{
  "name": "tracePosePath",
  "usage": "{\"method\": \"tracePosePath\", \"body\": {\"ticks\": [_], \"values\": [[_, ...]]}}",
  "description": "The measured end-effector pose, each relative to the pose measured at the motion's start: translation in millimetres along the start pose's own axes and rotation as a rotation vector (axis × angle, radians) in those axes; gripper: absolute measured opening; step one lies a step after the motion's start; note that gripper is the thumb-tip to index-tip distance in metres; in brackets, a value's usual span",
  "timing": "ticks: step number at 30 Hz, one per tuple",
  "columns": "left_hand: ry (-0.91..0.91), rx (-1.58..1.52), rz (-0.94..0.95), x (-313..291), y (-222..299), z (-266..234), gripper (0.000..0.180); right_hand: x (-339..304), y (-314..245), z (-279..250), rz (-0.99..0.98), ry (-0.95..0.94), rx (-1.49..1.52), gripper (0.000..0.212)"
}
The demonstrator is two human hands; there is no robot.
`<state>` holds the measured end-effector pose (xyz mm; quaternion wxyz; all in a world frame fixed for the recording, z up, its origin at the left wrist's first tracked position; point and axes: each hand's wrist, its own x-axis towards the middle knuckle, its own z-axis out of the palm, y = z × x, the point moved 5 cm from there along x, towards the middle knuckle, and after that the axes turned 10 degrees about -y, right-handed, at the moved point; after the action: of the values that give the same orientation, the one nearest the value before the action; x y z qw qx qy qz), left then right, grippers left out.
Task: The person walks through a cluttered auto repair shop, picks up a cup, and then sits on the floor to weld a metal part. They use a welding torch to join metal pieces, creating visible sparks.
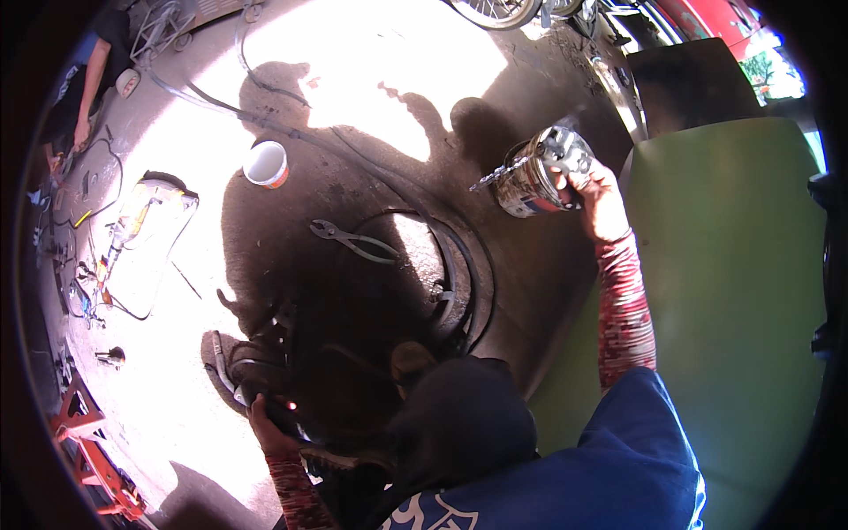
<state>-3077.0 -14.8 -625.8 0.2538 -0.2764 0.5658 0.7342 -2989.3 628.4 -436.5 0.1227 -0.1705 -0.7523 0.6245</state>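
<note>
My right hand (590,190) reaches out to the right, fingers closed round a silvery metal piece (565,146) at the top of a stained paint-can-like bucket (523,193). A thin, chain-like metal length (496,175) sticks out leftward from it; its exact kind is unclear. Low on the left, my left hand (268,426) is wrapped against a dark object in deep shadow, beside a small red light (291,405). What that hand grips cannot be made out. Pliers (355,241) with spread handles lie on the floor between my hands, and a white bucket (266,165) stands beyond them.
Dark hoses (344,152) curve across the floor. A large green panel (724,256) fills the right side. Red metal stands (93,442) are at lower left, a yellowish power tool (132,225) at left. Another person's arm (91,93) shows at upper left, a spoked wheel (495,11) at the top.
</note>
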Motion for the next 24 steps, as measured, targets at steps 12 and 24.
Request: {"method": "tracePosePath", "body": {"ticks": [12, 24], "values": [[0.004, -0.232, -0.138, 29, -73, -83, 0.028, 18, -30, 164, -0.056, -0.388, 0.750, 0.023], [0.066, -0.218, -0.018, 14, -66, -71, 0.018, 21, -57, 210, -0.219, -0.483, 0.511, 0.026]]}}
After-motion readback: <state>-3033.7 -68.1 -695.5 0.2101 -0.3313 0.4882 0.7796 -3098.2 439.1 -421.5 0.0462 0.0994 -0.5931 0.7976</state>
